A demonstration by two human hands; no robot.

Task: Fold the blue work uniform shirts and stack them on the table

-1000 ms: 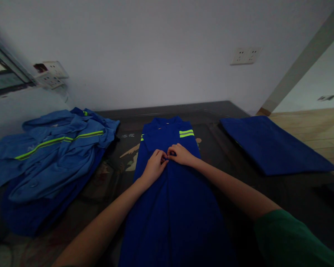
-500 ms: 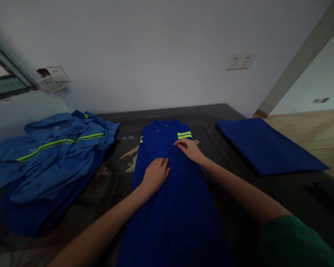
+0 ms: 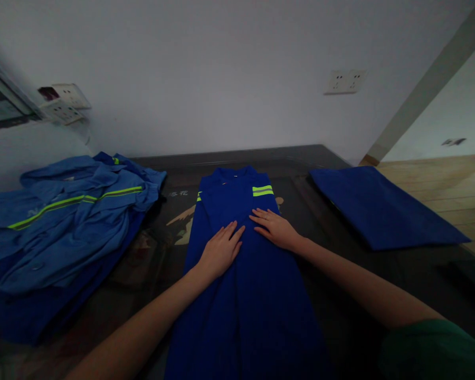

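Note:
A dark blue work garment with a collar and yellow-green reflective bands lies folded lengthwise in front of me, its collar toward the wall. My left hand rests on its upper middle with the fingers slightly spread. Just to the right, my right hand lies flat on the cloth below the reflective band, fingers stretched toward the left. Neither hand grips anything. The lower end of the garment runs out of view at the bottom.
On the left is a loose heap of lighter blue jackets with reflective stripes, over darker blue cloth. A flat folded blue garment lies at the right. All rest on a dark table against a wall with sockets.
My right hand has gone from a pinch near the reflective band to lying flat a little lower. My left hand stays in nearly the same place, its fingers now more spread.

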